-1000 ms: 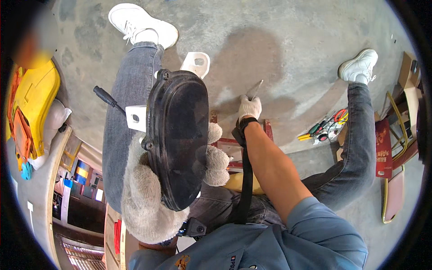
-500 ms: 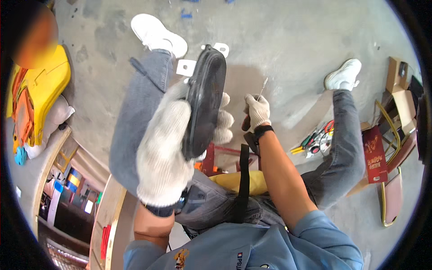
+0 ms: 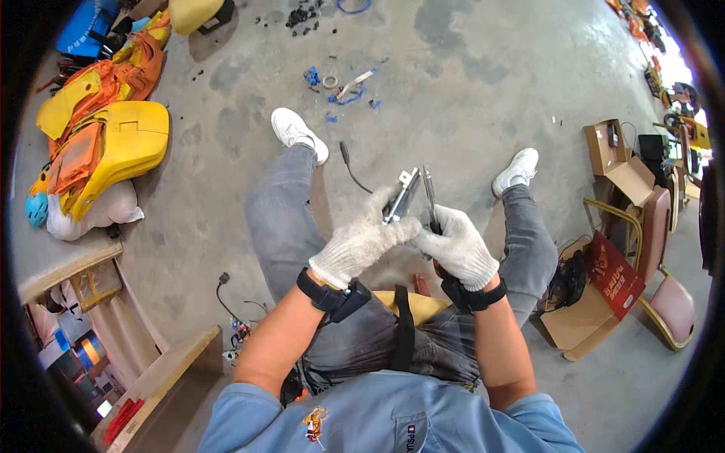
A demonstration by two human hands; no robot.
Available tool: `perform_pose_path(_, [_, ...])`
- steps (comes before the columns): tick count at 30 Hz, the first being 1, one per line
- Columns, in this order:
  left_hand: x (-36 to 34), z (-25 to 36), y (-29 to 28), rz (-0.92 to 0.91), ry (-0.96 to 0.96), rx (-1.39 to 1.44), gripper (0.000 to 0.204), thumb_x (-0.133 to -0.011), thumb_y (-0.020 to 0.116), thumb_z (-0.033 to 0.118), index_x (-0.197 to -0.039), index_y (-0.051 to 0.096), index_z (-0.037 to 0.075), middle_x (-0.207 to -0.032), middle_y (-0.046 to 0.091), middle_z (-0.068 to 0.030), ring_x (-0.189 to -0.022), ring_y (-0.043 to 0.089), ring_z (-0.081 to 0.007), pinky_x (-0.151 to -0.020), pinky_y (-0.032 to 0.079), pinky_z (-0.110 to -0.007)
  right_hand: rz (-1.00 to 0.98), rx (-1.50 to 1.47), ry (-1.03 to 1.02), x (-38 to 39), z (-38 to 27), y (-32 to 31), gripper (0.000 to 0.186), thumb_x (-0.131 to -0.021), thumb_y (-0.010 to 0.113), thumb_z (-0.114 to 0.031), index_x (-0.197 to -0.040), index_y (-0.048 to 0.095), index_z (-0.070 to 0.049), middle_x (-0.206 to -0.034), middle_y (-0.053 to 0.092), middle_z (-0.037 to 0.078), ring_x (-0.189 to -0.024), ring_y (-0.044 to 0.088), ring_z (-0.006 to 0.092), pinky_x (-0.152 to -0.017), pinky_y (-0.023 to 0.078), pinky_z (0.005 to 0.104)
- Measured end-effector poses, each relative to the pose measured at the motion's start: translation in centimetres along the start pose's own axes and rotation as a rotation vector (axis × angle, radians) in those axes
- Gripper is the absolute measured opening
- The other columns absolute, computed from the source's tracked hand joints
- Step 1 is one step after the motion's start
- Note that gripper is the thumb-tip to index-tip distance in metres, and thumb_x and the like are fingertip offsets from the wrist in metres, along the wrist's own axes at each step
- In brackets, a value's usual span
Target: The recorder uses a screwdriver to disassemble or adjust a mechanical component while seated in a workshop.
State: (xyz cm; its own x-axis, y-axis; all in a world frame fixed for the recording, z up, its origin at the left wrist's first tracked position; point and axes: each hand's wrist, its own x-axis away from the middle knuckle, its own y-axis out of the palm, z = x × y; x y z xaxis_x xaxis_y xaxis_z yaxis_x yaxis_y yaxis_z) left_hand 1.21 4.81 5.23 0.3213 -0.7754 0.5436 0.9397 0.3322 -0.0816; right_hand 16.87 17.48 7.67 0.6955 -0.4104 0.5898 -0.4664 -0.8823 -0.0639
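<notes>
My left hand (image 3: 361, 241), in a white knitted glove, grips a black oblong lamp-like part (image 3: 404, 200). It is seen nearly edge-on, with a pale metal tab (image 3: 408, 178) at its far end. From beside this hand a black cable (image 3: 353, 167) with a thick end runs forward. My right hand (image 3: 459, 248), gloved the same way, is closed around a slim hand tool (image 3: 430, 190) with a metal tip and a partly hidden dark and red handle. The tool points away from me beside the part. Both hands are close together above the floor between my legs.
Blue scraps (image 3: 311, 75) and a tape ring (image 3: 330, 81) lie on the floor ahead. Yellow and orange plastic panels (image 3: 132, 140) are piled at left, above a wooden bench (image 3: 162, 374). An open cardboard box (image 3: 585, 325) and a chair (image 3: 671, 313) stand at right.
The oblong part has gone from close to my view, broad face showing, to lower and edge-on. My right hand with the tool has come next to it. The view has shifted.
</notes>
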Motion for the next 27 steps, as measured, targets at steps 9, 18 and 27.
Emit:
perform_pose_path(9, [6.3,1.9,3.1,-0.178,-0.004,0.325,0.057,-0.097,0.072,0.039,-0.138,0.059,0.002,-0.093,0.060,0.0021,-0.078,0.052,-0.0057,-0.064,0.041,-0.023,0.030,0.044,-0.066,8.3,-0.7,-0.1,0.019,-0.094,0.074,-0.018,-0.096,0.071,0.001,-0.083,0.065,-0.002,-0.077,0.054,0.0046,-0.067,0.047,0.0261])
perform_pose_path(18, [7.2,1.8,4.7,-0.269,-0.016,0.458,0.057,-0.102,0.070,0.035,-0.143,0.054,-0.001,-0.111,0.062,-0.0023,-0.092,0.057,-0.0065,-0.078,0.050,-0.023,0.035,0.042,-0.080,10.6,-1.6,-0.4,0.018,-0.094,0.076,-0.014,-0.096,0.070,0.003,-0.085,0.068,-0.001,-0.079,0.058,0.0054,-0.071,0.050,0.0254])
perform_pose_path(27, [8.4,-0.2,6.1,-0.429,0.049,0.492,0.074,-0.101,0.072,0.051,-0.148,0.048,-0.001,-0.114,0.061,-0.0058,-0.096,0.062,-0.0112,-0.082,0.055,-0.026,0.051,-0.263,-0.126,12.9,0.8,-0.3,0.017,-0.097,0.075,-0.014,-0.103,0.073,0.001,-0.093,0.072,0.003,-0.083,0.065,0.0087,-0.074,0.054,0.0249])
